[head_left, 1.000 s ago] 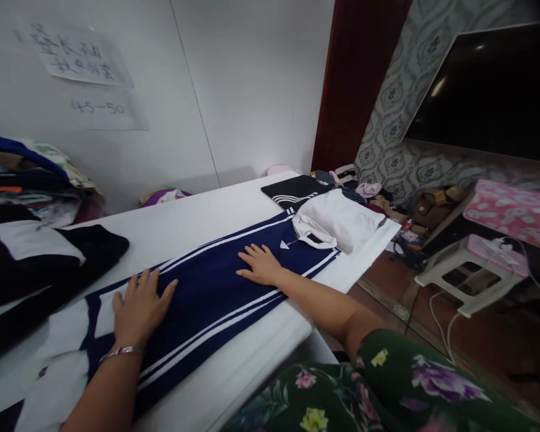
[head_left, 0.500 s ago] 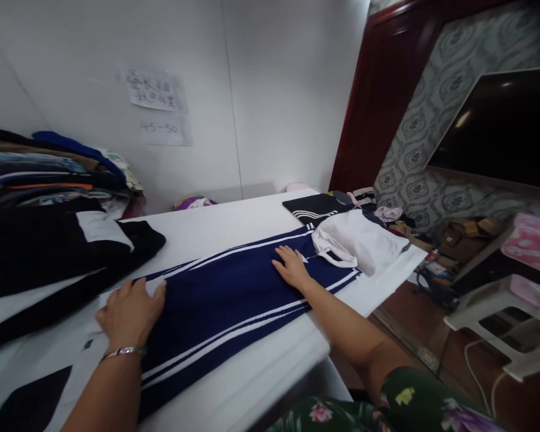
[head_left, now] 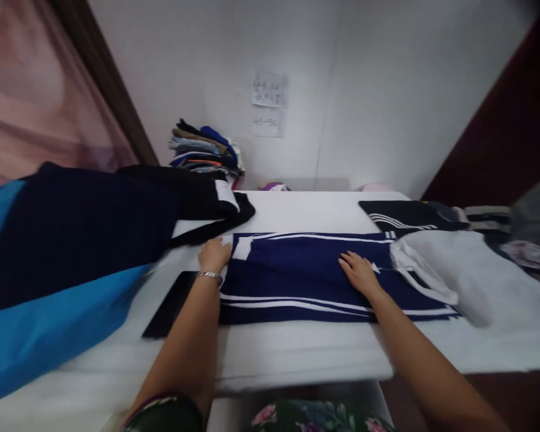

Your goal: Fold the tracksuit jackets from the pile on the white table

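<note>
A navy garment with paired white stripes [head_left: 292,270] lies flat and lengthwise on the white-covered table [head_left: 306,354]. My left hand [head_left: 214,255], with a bracelet at the wrist, rests at its left end, thumb apart from the bent fingers. Beside that hand is a white patch [head_left: 243,248] on the navy cloth. Fingers outstretched, my right hand [head_left: 358,271] presses flat on the garment toward its right side, close to a small white tag [head_left: 375,267]. A white garment [head_left: 490,270] overlaps the navy one's right end.
A dark flat piece [head_left: 173,306] lies left of my left forearm. Further left are a navy-and-blue garment [head_left: 67,240] and black clothing [head_left: 184,192]. Folded clothes [head_left: 202,150] are stacked behind. A black striped garment [head_left: 409,217] lies back right. Handwritten papers [head_left: 268,96] hang on the wall.
The view has swung left, bringing the blue garment and pink curtain into sight and losing the television. Both hands stay on the navy garment; the white patch near my left hand now shows.
</note>
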A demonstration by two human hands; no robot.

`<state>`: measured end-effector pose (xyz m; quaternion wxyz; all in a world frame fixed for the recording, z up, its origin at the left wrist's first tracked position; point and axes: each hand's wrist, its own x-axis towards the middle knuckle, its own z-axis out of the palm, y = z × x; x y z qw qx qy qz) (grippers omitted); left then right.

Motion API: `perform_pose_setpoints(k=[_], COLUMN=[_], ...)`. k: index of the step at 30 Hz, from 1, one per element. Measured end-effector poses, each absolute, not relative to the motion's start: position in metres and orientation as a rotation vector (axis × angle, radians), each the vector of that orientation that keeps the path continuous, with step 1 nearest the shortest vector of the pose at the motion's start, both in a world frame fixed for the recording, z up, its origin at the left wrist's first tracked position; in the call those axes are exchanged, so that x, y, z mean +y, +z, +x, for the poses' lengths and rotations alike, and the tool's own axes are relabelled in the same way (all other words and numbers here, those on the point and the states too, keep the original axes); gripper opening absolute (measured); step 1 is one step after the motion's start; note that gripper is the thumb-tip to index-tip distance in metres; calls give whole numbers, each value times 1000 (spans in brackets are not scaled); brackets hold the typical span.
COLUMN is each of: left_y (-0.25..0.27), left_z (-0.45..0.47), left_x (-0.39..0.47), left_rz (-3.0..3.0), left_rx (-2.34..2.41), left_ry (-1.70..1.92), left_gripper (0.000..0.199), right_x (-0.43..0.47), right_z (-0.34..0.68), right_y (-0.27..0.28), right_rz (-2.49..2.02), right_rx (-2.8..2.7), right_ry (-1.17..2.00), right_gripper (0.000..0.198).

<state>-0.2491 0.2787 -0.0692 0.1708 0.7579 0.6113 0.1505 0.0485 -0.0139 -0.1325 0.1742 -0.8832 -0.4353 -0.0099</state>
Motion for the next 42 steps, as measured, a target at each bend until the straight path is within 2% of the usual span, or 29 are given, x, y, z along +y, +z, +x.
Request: perform_pose_setpoints(k=[7,13,17,21,31,37,42], left_y=[-82,-85,-81,-77,-66,-70,-70], left_z=[-265,-267,-278,-286,-279,-290,-289], left_x=[290,295,293,287,261,255,252], left_rz=[1940,1766,1745,1824,2050,2197,2231], left_rx=[1657,1476,1445,1467,1674,1790,1863], left_ry=[561,683,606,512,426,181,211], left_gripper=[54,51,41,39,67,51,58], right_x=[-17,-15,-14,-15,-18,-18,-18], right_z=[62,53,45,47,50,48,37], right_y=[-153,-149,-145,-144,-145,-141,-127], right_rz=[-2406,-2177,-2162,-2185,-2144,-2138,-2113], right_rx=[-1274,-1345,-1497,-1519,-1565,-1570,-1523], right_ry=[-89,-139,-26,-4,-21,9,-19], right_gripper=[51,52,53,53,50,50,50])
